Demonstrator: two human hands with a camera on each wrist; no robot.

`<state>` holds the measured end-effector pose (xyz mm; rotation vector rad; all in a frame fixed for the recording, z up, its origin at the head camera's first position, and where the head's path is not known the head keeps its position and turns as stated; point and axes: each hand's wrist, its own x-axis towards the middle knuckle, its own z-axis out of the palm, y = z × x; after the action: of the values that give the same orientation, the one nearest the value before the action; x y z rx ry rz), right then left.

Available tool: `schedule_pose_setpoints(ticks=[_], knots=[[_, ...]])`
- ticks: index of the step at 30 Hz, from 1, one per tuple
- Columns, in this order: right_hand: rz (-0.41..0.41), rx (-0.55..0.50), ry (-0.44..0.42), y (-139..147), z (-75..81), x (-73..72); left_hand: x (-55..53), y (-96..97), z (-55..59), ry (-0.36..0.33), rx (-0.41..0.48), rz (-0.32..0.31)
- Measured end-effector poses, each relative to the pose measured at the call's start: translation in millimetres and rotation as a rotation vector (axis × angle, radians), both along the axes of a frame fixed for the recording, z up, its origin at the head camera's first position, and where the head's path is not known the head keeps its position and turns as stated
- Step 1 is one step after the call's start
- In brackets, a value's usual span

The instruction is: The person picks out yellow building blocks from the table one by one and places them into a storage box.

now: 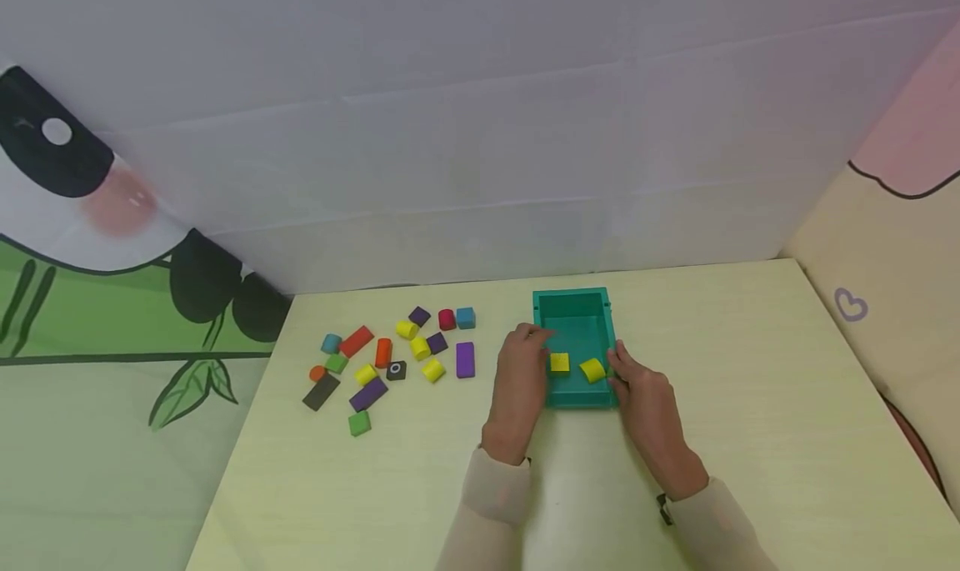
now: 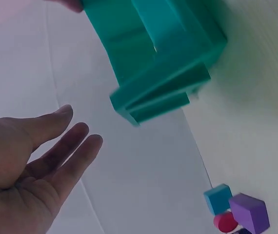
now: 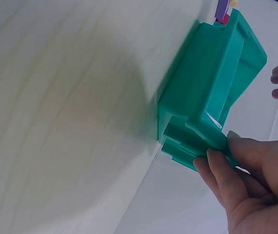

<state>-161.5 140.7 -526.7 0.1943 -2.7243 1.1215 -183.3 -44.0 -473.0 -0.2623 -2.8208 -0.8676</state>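
Observation:
A teal plastic box [image 1: 573,401] stands on the table with its open top facing up. Inside it lie a yellow cube [image 1: 559,362] and a yellow cylinder [image 1: 592,370]. My right hand [image 1: 651,413] pinches the box's right rim between thumb and fingers, as the right wrist view shows up close. On the other side, my left hand [image 1: 516,388] hovers by the left rim. Its thumb and fingers [image 2: 80,161] are spread apart and hold nothing, with a gap to the box in the left wrist view.
Left of the box, loose wooden blocks lie scattered: a purple block [image 1: 465,360], a blue cube [image 1: 466,318], a red cylinder [image 1: 447,319], a green cube [image 1: 359,423], a black block [image 1: 321,392] and several others. A pale wall covering [image 1: 480,162] rises behind the table [image 1: 750,438].

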Motion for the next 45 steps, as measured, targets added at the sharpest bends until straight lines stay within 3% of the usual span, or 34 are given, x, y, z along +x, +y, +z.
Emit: schedule_pose_setpoints(ticks=[12,26,40,45], knots=[[-0.001,-0.004,0.009,1.3,0.9,1.1,-4.0,-34.1,-7.7,-0.051,0.056,0.130],[0.004,-0.007,0.003,1.5,0.0,-0.7,-10.7,-75.9,-25.4,0.008,0.034,0.205],[0.002,0.007,-0.022,-0.3,1.1,0.1,-6.4,-107.5,-42.4,-0.083,0.047,0.300],[0.000,0.003,-0.016,-0.8,0.7,1.3,-4.9,-115.7,-46.9,-0.085,0.040,0.319]])
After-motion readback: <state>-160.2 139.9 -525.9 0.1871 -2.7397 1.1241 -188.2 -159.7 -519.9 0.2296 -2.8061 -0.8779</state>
